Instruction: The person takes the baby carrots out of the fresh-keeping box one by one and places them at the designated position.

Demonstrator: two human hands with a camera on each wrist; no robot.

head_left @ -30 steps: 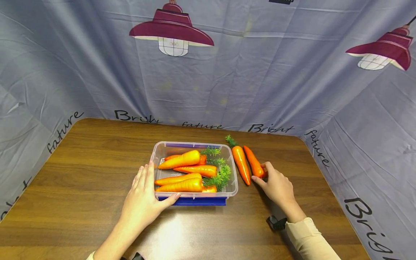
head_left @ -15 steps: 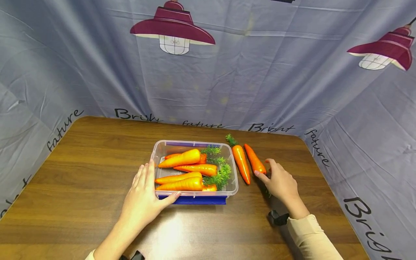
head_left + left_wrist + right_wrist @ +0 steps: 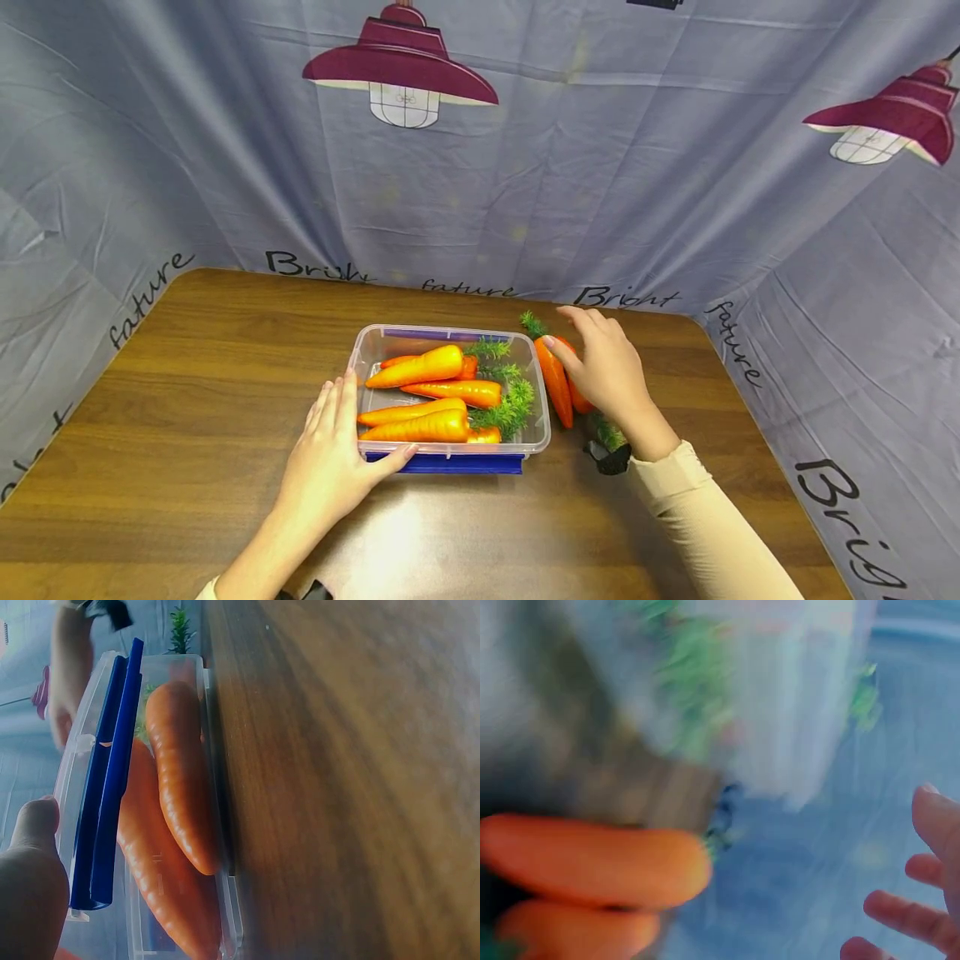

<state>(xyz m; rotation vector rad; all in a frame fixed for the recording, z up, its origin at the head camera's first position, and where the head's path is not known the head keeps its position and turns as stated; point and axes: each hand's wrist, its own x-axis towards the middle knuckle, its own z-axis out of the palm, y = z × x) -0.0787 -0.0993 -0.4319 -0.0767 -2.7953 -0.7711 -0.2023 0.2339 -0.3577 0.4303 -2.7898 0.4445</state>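
A clear plastic container (image 3: 491, 448) with a blue latch (image 3: 450, 464) holds several orange carrots (image 3: 416, 426) with green tops. My left hand (image 3: 324, 458) rests on its left end, fingers straight along that side and thumb on the front rim. In the left wrist view, the thumb (image 3: 34, 855) lies beside the blue latch. Right of the container lie two carrots: one (image 3: 553, 382) with its green top at the back, the other (image 3: 581, 402) partly hidden. My right hand (image 3: 611, 367) is over them, fingers spread, holding nothing; the right wrist view is blurred but shows its fingers (image 3: 907, 915) apart from both carrots.
The brown wooden table (image 3: 187, 400) extends around the container. Behind it hangs a blue-grey curtain (image 3: 562, 183) printed with lamps and lettering, which also runs along both sides. A black strap (image 3: 609, 458) is at the right wrist.
My right hand has let go of the right-hand carrot's thick end and moved away from me and left, over both loose carrots. The left hand and container stay in place.
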